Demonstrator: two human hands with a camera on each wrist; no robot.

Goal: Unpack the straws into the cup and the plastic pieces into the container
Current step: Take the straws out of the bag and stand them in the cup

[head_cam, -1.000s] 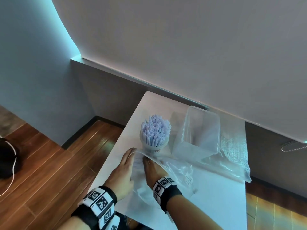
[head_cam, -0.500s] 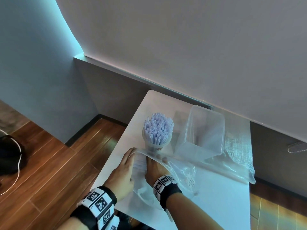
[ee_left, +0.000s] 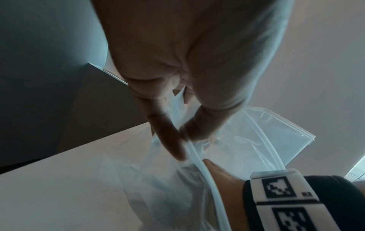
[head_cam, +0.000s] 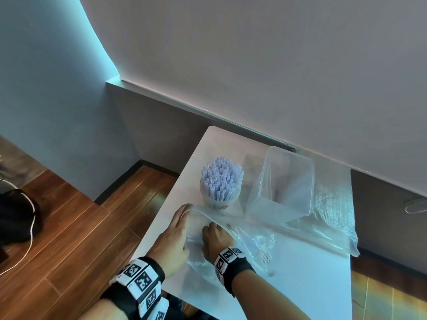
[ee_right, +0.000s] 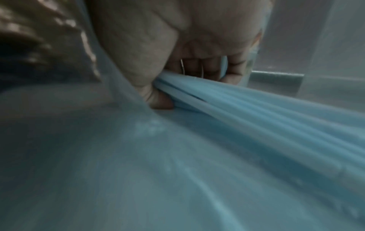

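A paper cup [head_cam: 219, 203] full of pale blue straws [head_cam: 221, 179] stands on the white table [head_cam: 312, 285]. A clear empty container [head_cam: 286, 181] stands to its right. In front of them lies a clear plastic bag [head_cam: 251, 241]. My left hand [head_cam: 183, 215] pinches the bag's rim [ee_left: 197, 157] and holds the mouth up. My right hand [head_cam: 215, 234] is inside the bag. In the right wrist view its fingers [ee_right: 197, 67] and thumb grip a bundle of blue straws [ee_right: 247, 112].
A second crumpled clear bag [head_cam: 332, 211] lies at the table's right, behind and beside the container. The table stands against a grey wall. A wooden floor [head_cam: 80, 227] with a black object and cable [head_cam: 18, 222] lies to the left.
Both hands stay almost where they were at the bag's mouth. The head view has shifted slightly.
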